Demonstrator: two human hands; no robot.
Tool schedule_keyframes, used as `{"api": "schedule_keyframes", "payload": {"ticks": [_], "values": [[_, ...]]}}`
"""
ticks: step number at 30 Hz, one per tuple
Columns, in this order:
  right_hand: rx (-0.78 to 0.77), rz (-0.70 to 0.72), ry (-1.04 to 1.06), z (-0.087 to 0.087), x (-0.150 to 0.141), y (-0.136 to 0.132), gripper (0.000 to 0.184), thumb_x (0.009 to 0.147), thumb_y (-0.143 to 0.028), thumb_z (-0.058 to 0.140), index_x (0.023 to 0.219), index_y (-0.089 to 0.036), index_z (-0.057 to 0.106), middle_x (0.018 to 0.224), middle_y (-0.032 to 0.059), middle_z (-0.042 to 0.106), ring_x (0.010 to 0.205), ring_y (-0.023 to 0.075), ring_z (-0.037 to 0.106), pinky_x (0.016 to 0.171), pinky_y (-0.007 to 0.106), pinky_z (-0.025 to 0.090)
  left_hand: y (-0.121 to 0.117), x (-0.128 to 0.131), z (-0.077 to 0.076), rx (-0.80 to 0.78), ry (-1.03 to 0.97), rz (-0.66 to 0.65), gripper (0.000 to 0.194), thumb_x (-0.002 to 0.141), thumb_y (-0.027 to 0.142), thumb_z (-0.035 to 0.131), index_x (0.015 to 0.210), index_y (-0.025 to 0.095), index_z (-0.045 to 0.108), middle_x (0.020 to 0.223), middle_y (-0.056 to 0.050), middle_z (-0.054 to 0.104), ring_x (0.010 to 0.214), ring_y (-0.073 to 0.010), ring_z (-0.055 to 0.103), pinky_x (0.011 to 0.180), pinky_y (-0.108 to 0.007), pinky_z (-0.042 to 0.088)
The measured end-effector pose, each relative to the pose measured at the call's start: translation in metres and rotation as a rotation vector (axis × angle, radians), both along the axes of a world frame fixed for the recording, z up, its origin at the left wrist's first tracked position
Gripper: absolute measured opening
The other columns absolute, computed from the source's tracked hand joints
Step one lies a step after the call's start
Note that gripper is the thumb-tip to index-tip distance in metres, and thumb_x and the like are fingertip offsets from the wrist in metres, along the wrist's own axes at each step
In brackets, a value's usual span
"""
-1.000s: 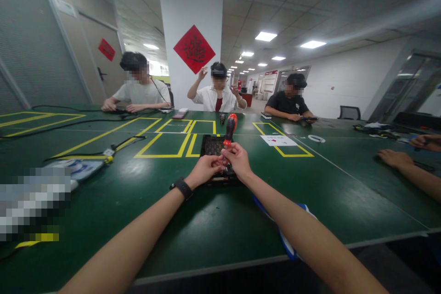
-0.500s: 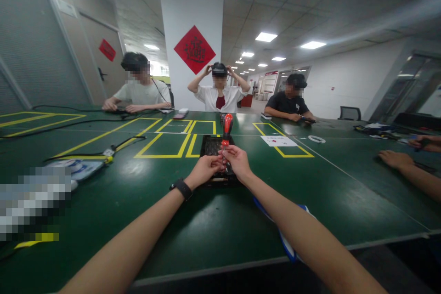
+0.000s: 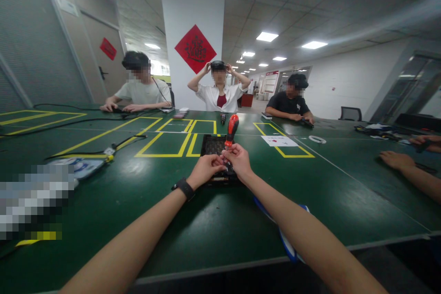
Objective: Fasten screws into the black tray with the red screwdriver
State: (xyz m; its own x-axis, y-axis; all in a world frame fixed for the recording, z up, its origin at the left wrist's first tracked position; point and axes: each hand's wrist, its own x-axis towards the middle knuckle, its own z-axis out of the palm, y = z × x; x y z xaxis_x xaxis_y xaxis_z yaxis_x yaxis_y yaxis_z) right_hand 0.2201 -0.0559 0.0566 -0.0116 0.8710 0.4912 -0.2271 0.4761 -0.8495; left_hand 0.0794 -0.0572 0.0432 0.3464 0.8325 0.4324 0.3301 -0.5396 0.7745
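Screwdriver (image 3: 233, 127) more aslant over tray (image 3: 220, 183)

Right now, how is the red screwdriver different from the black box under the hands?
The screwdriver has a red-and-black handle, while the black box is mostly dark all over. The screwdriver is long and thin; the box is wide and boxy. The screwdriver points up, tilted a bit, with the right hand gripping it just below its handle, but the box sits flat on the green table. Both have black on them.
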Motion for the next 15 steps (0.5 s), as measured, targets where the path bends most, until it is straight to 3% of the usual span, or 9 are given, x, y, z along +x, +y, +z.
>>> {"api": "schedule_keyframes", "payload": {"ticks": [9,15], "values": [[-0.053,0.118,-0.051,0.0008,0.0026,0.0005,0.033,0.073,-0.042,0.056,0.092,-0.015,0.061,0.075,0.0028,0.062,0.049,0.0065,0.053,0.044,0.019,0.045,-0.0007,-0.0005,0.0034,-0.014,-0.001,-0.165,0.02,0.072,0.026,0.054,0.082,0.011,0.063,0.075,-0.004,0.066,0.068,-0.0151,0.059,0.063,-0.023,0.044],[-0.076,0.138,-0.05,-0.0019,0.0045,0.0026,0.035,0.069,-0.042,0.059,0.094,-0.016,0.06,0.081,0.004,0.065,0.045,0.0065,0.052,0.04,0.02,0.045,-0.0011,-0.0004,0.0042,-0.1,-0.03,-0.199,0.022,0.072,0.027,0.054,0.081,0.01,0.063,0.076,-0.005,0.067,0.07,-0.0162,0.06,0.066,-0.025,0.045]]}}
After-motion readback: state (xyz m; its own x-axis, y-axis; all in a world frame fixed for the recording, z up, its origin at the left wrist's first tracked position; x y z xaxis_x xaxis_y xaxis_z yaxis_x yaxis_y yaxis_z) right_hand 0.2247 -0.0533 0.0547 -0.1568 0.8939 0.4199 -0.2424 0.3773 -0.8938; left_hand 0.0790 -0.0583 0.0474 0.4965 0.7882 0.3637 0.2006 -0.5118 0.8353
